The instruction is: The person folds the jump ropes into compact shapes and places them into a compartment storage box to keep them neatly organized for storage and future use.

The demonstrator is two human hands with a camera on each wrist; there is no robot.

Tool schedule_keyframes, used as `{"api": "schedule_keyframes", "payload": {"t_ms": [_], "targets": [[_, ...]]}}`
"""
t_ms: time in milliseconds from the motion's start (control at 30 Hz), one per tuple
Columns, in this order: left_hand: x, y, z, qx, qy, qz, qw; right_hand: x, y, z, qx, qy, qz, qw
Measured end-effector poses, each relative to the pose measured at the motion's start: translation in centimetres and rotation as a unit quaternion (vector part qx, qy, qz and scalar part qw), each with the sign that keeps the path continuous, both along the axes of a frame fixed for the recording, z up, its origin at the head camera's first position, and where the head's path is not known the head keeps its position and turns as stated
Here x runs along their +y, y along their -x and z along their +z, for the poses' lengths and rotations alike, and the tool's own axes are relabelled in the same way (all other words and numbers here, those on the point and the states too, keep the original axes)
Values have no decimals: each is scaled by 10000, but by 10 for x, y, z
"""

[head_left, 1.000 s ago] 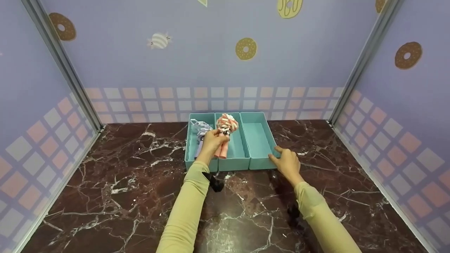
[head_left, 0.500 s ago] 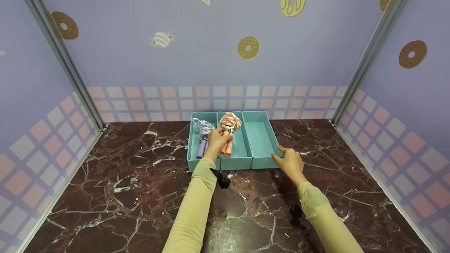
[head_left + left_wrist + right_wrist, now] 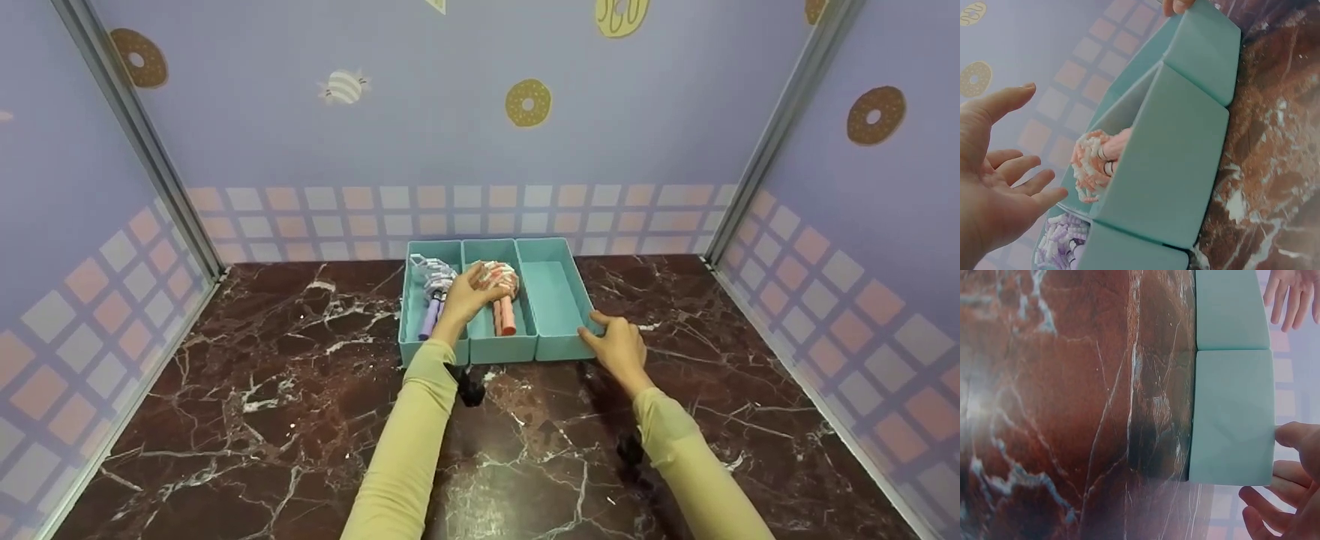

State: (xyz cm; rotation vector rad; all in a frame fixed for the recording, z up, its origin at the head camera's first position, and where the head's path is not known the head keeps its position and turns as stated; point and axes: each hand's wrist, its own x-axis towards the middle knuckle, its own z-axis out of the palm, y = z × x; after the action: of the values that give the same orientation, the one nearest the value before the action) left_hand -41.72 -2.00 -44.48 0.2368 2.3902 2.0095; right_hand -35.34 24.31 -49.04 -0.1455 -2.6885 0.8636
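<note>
Three teal storage boxes stand side by side. In the middle box [image 3: 504, 349] lies a pink-and-white beaded jump rope [image 3: 508, 319], its pink handles toward me. My left hand [image 3: 465, 296] is over its beaded bundle; in the left wrist view, the hand [image 3: 1002, 185] has its fingers spread and apart from the rope. The left box [image 3: 435, 352] holds a purple-and-white beaded jump rope [image 3: 432, 319], partly hidden by the left hand. My right hand [image 3: 619, 349] holds the near right corner of the right box [image 3: 564, 348], thumb at the front rim, fingers by the side.
The boxes stand on a dark red marbled tabletop [image 3: 285, 390], near the back wall [image 3: 420, 135] with its checked band. Side walls with metal corner posts [image 3: 139, 150] close off the left and right.
My left hand has lowered the pink-and-white jump rope from above the middle box into it and let go. The right hand has stayed at the right box's corner.
</note>
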Motion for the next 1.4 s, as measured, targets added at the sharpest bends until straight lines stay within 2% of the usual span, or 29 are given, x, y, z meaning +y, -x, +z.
{"api": "schedule_keyframes", "payload": {"t_ms": [233, 400, 533, 833, 933, 1100, 1233, 1333, 1400], "targets": [[-10, -4, -4, 206, 540, -193, 9981, 0, 2, -2, 15, -150, 46, 9999], [-16, -4, -7, 272, 840, -132, 9960, 0, 4, -2, 106, -297, 87, 9995], [-20, -5, -12, 330, 1172, -86, 9925, 0, 5, -2, 129, -330, 121, 9993], [-27, -13, -18, 646, 1766, -223, 9819, 2, 6, 0, 132, -509, 70, 9986], [-29, -16, -21, 892, 2074, -276, 9738, 2, 6, 0, 178, -524, 63, 9984], [-29, -21, -25, 1289, 2677, -558, 9532, 1, 4, -2, 163, -616, 65, 9979], [-31, -28, -23, 1332, 3008, -796, 9410, 0, 4, -2, 208, -698, 91, 9973], [-36, -35, -21, 1396, 3383, -987, 9254, -2, 4, -1, 237, -713, 60, 9972], [-39, -40, -21, 1518, 3666, -1093, 9114, -2, 4, -2, 248, -700, 59, 9972]]}}
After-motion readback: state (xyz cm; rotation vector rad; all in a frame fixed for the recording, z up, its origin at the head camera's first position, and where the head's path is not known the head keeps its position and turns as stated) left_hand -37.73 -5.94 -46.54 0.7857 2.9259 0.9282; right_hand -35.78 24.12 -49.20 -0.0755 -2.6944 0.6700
